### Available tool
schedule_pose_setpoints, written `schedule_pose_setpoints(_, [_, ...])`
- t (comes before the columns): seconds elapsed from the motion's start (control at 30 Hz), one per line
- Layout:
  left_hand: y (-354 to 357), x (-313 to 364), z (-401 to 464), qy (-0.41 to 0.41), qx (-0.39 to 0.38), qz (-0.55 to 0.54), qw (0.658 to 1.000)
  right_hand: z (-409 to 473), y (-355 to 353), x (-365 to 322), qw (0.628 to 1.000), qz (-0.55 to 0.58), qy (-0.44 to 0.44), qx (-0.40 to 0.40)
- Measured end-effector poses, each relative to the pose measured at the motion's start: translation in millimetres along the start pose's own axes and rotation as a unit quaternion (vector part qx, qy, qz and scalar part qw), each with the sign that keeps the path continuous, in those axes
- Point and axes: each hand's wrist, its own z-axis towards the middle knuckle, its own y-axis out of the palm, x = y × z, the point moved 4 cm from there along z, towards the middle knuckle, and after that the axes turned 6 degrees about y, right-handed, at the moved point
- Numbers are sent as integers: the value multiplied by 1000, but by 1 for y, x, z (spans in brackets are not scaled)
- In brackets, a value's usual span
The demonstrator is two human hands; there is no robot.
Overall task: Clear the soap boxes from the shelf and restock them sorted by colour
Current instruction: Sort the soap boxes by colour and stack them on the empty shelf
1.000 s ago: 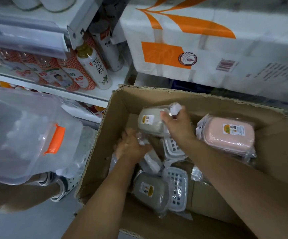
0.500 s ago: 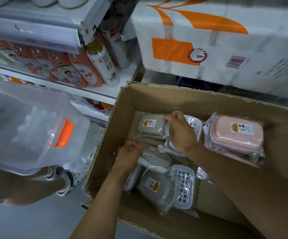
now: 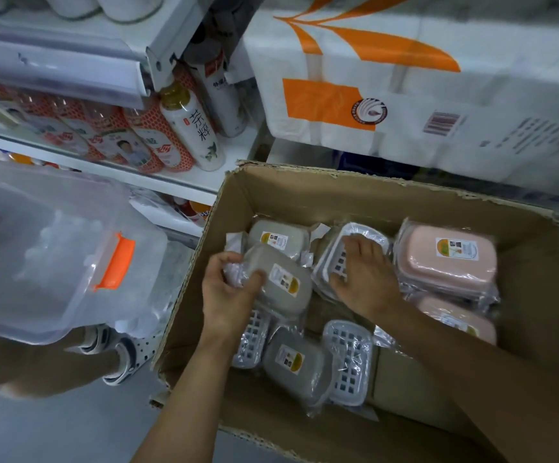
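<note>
- Soap boxes, each wrapped in clear plastic, lie in a cardboard carton (image 3: 271, 192).
- Left hand (image 3: 226, 292) grips a grey soap box (image 3: 280, 279) by its near end, thumb on top.
- Right hand (image 3: 363, 279) rests flat, fingers relaxed, on a white slotted soap box (image 3: 335, 259).
- Pink soap boxes (image 3: 448, 259) sit just right of that hand.

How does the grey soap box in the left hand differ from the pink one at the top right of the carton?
The grey soap box is gripped by the left hand and tilted; the pink soap box lies untouched, stacked on another pink one. Colours differ: grey against pink. Both are plastic-wrapped, labelled, and inside the cardboard carton.
</note>
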Motion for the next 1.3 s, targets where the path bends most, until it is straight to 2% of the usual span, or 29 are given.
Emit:
schedule_pose_setpoints(0.1, [8, 7, 18, -2, 21, -68, 997, -4, -4, 3, 1000, -23, -15, -16])
schedule_pose_setpoints(0.2, [34, -2, 39, -5, 39, -73, 997, -11, 4, 4, 993, -64, -37, -90])
schedule_pose_setpoints(0.27, [49, -18, 49, -27, 95, -83, 992, -17, 10, 4, 986, -96, -62, -118])
schedule_pose_setpoints(0.33, [55, -40, 59, -87, 187, -91, 974, -20, 10, 5, 983, -127, -85, -99])
schedule_pose_setpoints(0.4, [55, -58, 65, -167, 234, -96, 953, -20, 5, 6, 983, -137, -106, -57])
schedule_pose_setpoints(0.53, [46, -78, 70, -258, 198, -90, 941, -19, -2, 8, 978, -138, -154, 0])
schedule_pose_setpoints(0.67, [46, -66, 58, -289, 150, -207, 923, -26, -25, 5, 986, -29, -154, 64])
schedule_pose_setpoints(0.77, [49, -50, 50, -263, 124, -220, 931, -25, -56, 9, 986, 108, -83, 95])
schedule_pose_setpoints(0.83, [50, -36, 50, -244, 97, -237, 935, -19, -75, 12, 971, 230, -18, 69])
schedule_pose_setpoints(0.9, [49, -27, 54, -237, 56, -264, 933, -11, -89, 13, 928, 368, 56, 5])
schedule_pose_setpoints(0.97, [46, -23, 57, -238, 24, -262, 935, -5, -93, 12, 852, 509, 117, -43])
schedule_pose_setpoints(1.07, [42, -25, 54, -242, -1, -229, 943, 2, -77, 1, 685, 697, 175, -118])
schedule_pose_setpoints(1.13, [38, -31, 51, -244, -9, -210, 947, 4, -59, -13, 577, 772, 199, -178])
schedule_pose_setpoints(1.2, [33, -35, 49, -243, -14, -213, 946, 7, -41, -26, 502, 807, 224, -217])
schedule_pose_setpoints(1.23, [31, -37, 50, -242, -16, -221, 945, 9, -32, -32, 484, 812, 239, -220])
schedule_pose_setpoints(1.27, [29, -38, 50, -241, -20, -231, 943, 12, -22, -36, 487, 807, 259, -214])
schedule_pose_setpoints(1.3, [28, -38, 49, -240, -23, -240, 940, 16, -14, -39, 523, 781, 278, -198])
